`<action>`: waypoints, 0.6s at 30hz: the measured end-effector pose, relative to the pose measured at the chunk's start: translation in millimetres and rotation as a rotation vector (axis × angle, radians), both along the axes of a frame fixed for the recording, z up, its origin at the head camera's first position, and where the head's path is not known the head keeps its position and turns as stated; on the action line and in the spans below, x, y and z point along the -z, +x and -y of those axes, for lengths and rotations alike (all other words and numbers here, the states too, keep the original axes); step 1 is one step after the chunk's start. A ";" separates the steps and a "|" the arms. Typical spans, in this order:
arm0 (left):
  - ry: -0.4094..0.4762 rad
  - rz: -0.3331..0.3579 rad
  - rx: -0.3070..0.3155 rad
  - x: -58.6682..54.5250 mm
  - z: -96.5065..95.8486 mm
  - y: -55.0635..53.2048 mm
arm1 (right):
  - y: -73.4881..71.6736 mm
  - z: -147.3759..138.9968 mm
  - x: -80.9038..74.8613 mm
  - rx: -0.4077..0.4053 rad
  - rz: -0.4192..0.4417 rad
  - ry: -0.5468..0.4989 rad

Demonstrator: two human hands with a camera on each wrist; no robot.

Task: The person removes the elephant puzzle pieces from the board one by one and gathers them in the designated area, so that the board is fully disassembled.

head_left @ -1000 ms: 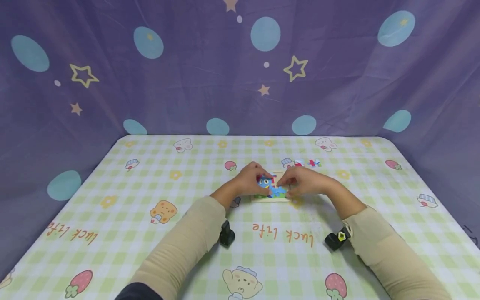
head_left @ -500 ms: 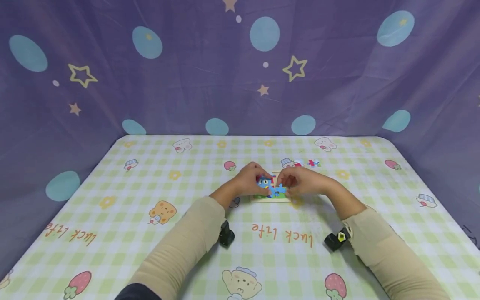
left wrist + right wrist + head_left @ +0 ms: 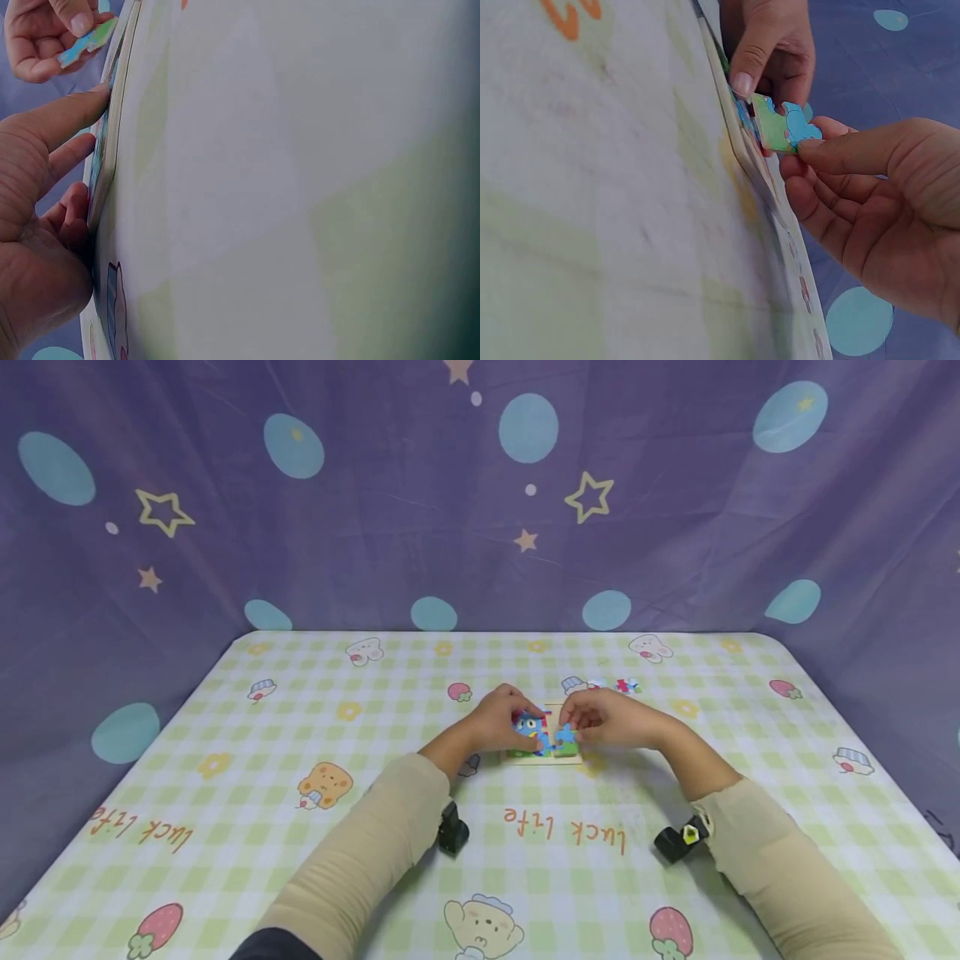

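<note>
Behind everything we see a purple curtain (image 3: pixel 412 510), patterned with stars and pale blue ovals. In front of it, the tabletop (image 3: pixel 555 877) wears a green-and-white checked covering with cartoon prints. Two beige sleeves (image 3: pixel 360 852) reach across it from the near side. The left hand (image 3: pixel 501 720) rests thumb and fingertips on the left part of the puzzle board (image 3: pixel 543 761); whether its grip clasps or merely presses, we cannot tell. The right hand (image 3: pixel 618 720) has its grip pinched, thumb against fingers, on a blue-and-green piece (image 3: pixel 786 129). We note that the board lies on the tabletop between the hands, blue picture (image 3: pixel 529 725) at left, bare wood toward the far right. A black device (image 3: pixel 453 831) sits at each wrist. Loose pieces (image 3: pixel 627 686) lie beyond the right hand. The pinched piece is tilted at the board's near right part; contact we cannot determine.
</note>
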State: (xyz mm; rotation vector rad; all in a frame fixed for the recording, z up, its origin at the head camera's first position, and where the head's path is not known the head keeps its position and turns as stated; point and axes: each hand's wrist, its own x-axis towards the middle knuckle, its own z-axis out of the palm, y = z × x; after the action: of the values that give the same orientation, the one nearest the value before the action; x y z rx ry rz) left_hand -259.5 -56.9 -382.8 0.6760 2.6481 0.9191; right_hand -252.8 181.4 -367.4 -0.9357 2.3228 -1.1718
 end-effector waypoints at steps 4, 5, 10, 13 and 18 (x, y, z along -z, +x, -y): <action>-0.002 0.001 0.002 -0.2 0.0 -0.2 | 1.0 -5.9 -1.8 0.034 0.025 -0.025; -0.005 0.002 0.002 -0.7 0.0 0.1 | 1.8 -6.8 -2.9 0.038 0.025 -0.028; -0.016 0.003 0.000 -2.1 -0.3 0.2 | 4.6 -12.8 -3.9 0.059 0.019 -0.027; -0.022 0.002 -0.001 -1.7 -0.5 0.1 | 6.0 -16.7 -3.5 0.069 0.024 -0.028; -0.010 0.010 -0.005 -0.2 -0.2 0.4 | 8.8 -25.9 -3.7 0.102 0.031 -0.027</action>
State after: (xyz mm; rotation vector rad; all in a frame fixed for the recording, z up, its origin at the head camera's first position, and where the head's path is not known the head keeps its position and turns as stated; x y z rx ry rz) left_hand -259.1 -56.7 -382.6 0.6612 2.6451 0.9081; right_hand -244.0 207.3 -363.8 -0.8111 2.3596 -1.2519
